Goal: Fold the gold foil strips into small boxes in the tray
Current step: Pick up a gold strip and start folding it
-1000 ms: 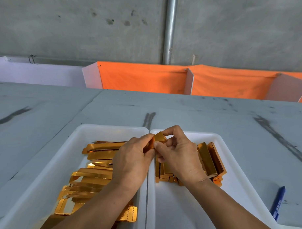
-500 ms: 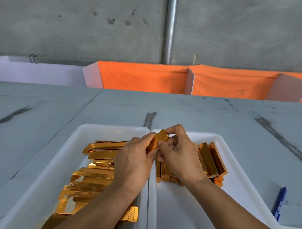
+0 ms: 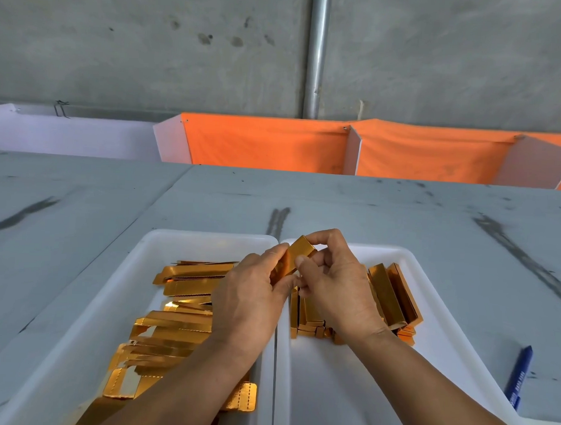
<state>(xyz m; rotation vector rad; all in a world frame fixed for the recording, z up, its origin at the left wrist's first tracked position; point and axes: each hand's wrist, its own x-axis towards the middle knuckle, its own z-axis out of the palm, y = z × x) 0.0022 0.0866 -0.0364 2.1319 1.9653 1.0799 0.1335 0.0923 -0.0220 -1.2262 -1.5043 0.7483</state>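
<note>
The half-folded gold foil strip [image 3: 295, 255] looks light, thin and springy, slick-faced and easily dented; I judge it best pinched at its creased edges near the ends. It hangs above the far left corner of the right tray [image 3: 383, 249]. The left hand [image 3: 251, 294] pinches its near end from the left; the right hand [image 3: 337, 287] curls round its far end, thumb on its side. Inside that tray lie finished boxes [image 3: 390, 295]; left of it lie flat strips [image 3: 180, 304].
</note>
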